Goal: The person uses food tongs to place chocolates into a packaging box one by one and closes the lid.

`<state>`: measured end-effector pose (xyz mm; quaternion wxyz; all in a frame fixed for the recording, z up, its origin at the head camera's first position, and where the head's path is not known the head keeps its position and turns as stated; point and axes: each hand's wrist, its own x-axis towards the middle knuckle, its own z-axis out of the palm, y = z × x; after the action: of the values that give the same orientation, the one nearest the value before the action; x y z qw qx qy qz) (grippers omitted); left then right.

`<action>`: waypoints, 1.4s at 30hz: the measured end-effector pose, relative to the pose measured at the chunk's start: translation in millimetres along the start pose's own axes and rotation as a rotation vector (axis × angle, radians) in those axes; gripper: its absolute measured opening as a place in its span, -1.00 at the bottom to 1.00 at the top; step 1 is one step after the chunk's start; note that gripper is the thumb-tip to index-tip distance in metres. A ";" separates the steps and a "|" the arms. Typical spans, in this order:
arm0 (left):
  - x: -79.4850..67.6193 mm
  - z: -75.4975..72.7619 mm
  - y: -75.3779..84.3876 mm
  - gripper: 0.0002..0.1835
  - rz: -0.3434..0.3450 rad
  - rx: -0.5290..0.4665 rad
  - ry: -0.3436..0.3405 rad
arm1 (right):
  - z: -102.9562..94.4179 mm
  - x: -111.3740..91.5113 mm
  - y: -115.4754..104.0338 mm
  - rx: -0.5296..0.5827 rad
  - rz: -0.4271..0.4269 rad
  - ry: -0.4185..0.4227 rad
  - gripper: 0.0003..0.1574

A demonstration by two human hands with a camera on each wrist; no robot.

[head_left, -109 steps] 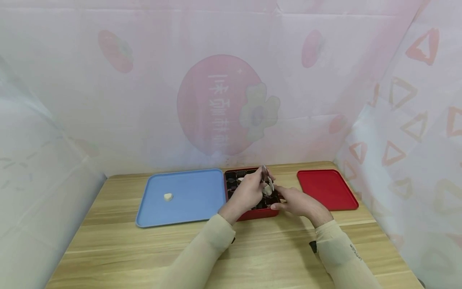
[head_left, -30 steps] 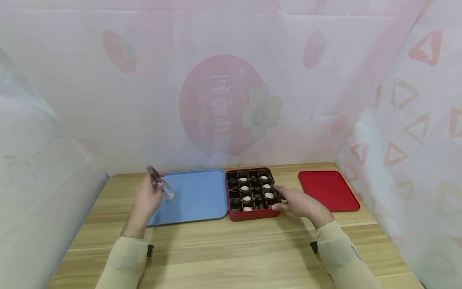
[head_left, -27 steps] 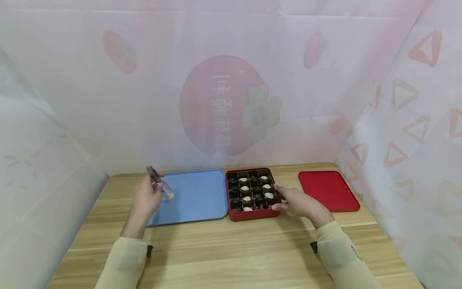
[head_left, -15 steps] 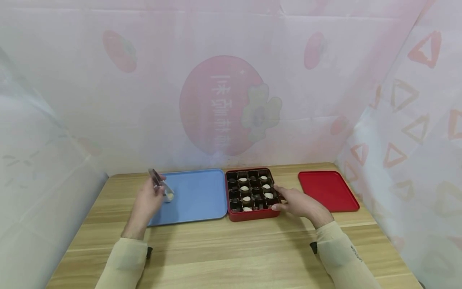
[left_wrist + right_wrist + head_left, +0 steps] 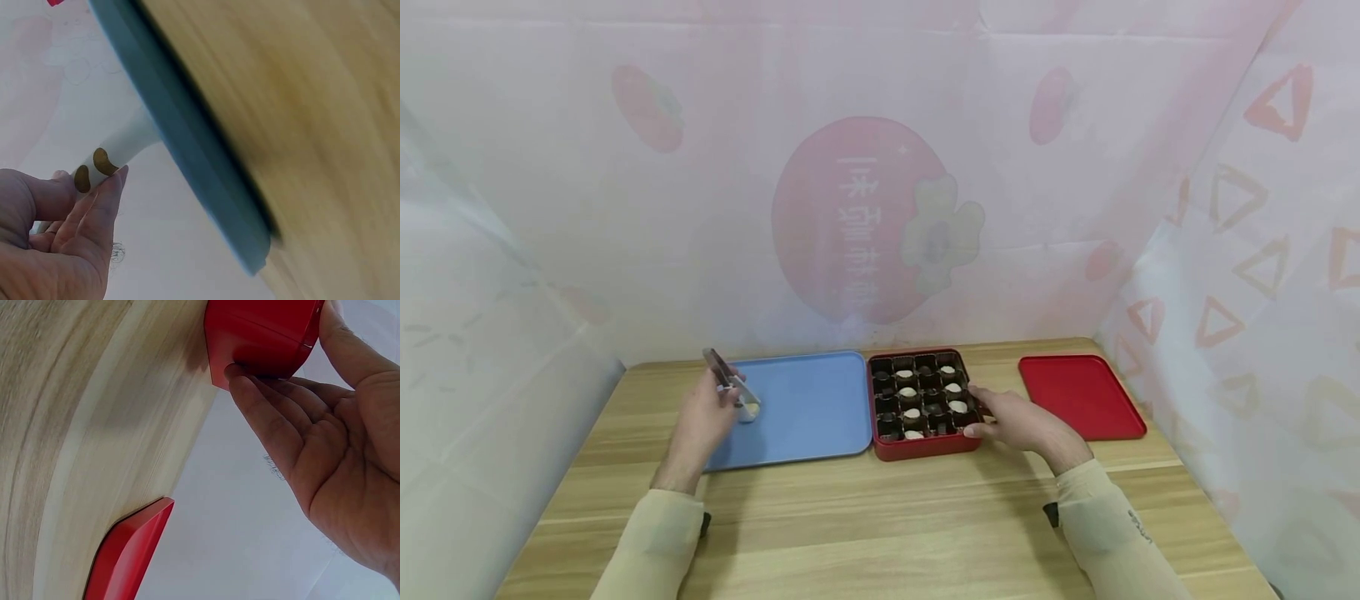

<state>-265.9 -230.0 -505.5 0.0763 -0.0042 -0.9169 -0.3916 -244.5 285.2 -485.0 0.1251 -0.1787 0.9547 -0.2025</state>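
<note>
My left hand [image 5: 702,421] holds a pair of tongs [image 5: 721,369] over the left part of a blue tray [image 5: 812,400]. The tong tips are at a pale, rounded chocolate [image 5: 752,409] lying on the tray. In the left wrist view, thumb and fingers pinch the white tong arm [image 5: 128,140] with brown spots; the tips are hidden behind the tray's edge. My right hand [image 5: 1021,418] grips the right side of a red box [image 5: 928,451], thumb at the rim and fingers against the side wall in the right wrist view. Dark and white chocolates fill many compartments of its brown insert.
A flat red lid [image 5: 1082,396] lies on the wooden table [image 5: 865,525] to the right of the box. The blue tray's right edge meets the box's left side. A pale printed curtain [image 5: 700,208] stands behind and on both sides.
My left hand has gone from over the box leftward to the blue tray with the tongs. Within the last second the tong tips have come down at the pale chocolate. My right hand stays put.
</note>
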 end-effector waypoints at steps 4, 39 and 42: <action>1.0 2.5 -1.2 -0.62 0.024 0.006 0.022 | 0.3 -0.1 -0.1 -0.003 0.002 -0.001 0.13; 9.5 17.6 16.2 -0.53 0.045 0.111 -0.042 | 0.0 -0.5 -0.3 -0.002 0.004 0.009 0.13; 10.3 18.9 18.4 -0.56 0.044 0.092 -0.039 | -0.2 -0.2 -0.8 0.004 0.004 0.006 0.14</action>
<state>-277.4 -204.2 -503.7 0.0671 -0.0286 -0.9350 -0.3471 -244.1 284.7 -484.4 0.1230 -0.1760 0.9550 -0.2045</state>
